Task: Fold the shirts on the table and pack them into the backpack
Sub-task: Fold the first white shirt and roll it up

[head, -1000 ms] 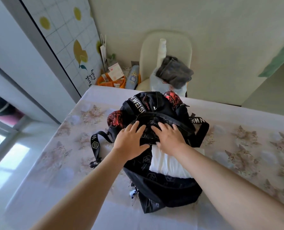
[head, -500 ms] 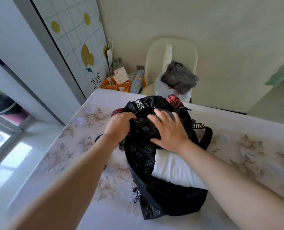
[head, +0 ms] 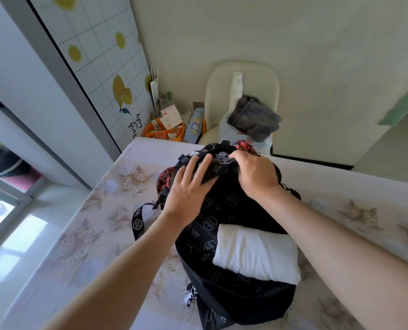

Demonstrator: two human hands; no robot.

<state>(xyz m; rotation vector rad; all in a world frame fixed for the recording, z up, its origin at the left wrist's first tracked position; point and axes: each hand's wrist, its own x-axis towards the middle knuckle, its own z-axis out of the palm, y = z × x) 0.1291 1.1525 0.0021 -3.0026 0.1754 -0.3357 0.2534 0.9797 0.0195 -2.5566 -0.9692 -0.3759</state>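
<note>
Grips swapped: my right hand (head: 255, 175) clutches the backpack (head: 222, 206) by its limp top edge, my left hand (head: 188, 189) presses flat (fingers straight); the soft shirt (head: 255, 256) should squash easily.

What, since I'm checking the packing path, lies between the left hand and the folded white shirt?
Only the backpack's black logo-printed lining, in the head view; nothing else separates the left hand from the folded white shirt.
</note>
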